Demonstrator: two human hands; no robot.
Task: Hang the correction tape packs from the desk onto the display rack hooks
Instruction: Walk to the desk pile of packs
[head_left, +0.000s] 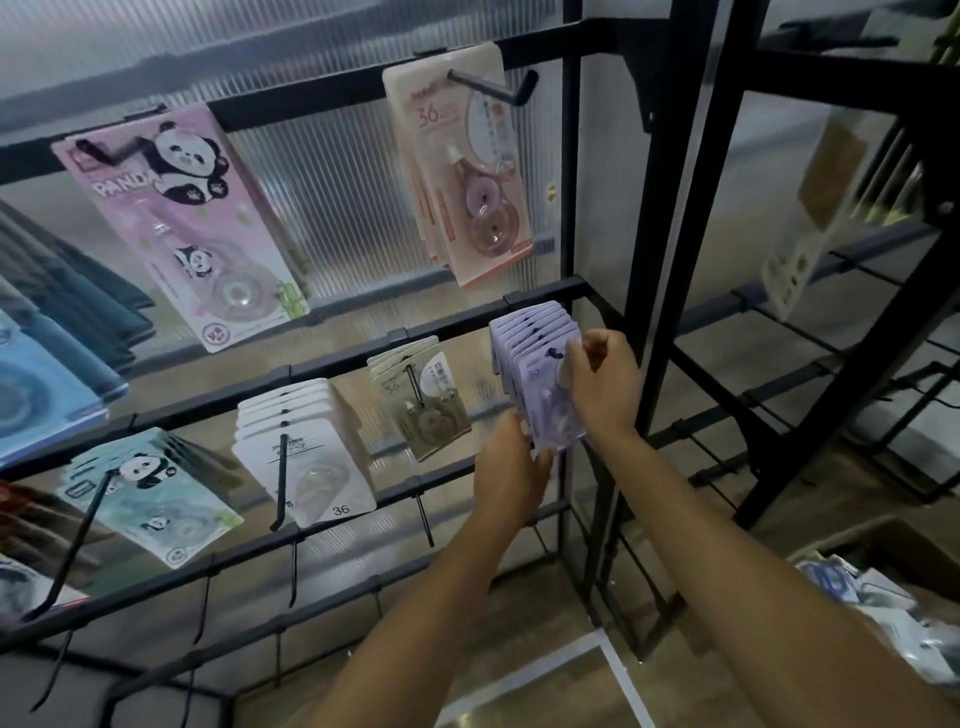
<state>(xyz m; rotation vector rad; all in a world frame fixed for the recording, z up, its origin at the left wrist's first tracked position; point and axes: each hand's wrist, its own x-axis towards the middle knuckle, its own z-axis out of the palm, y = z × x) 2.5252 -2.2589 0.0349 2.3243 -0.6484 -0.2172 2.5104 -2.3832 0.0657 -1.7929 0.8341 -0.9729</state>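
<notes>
- Pinching the front lilac pack near its hang hole, the right hand curls thumb and fingers on the card's upper edge; the left hand lies with straight fingers against the stack's lower edge, just below that pinch.
- Risk, as a judgement: if the hole misses the hook tip, the card could bend or slip down past the left hand; a hard push might jostle the packs behind.
- The packs are lilac cards, fanned in a tight row on the rack's rightmost middle hook, beside beige packs.
</notes>
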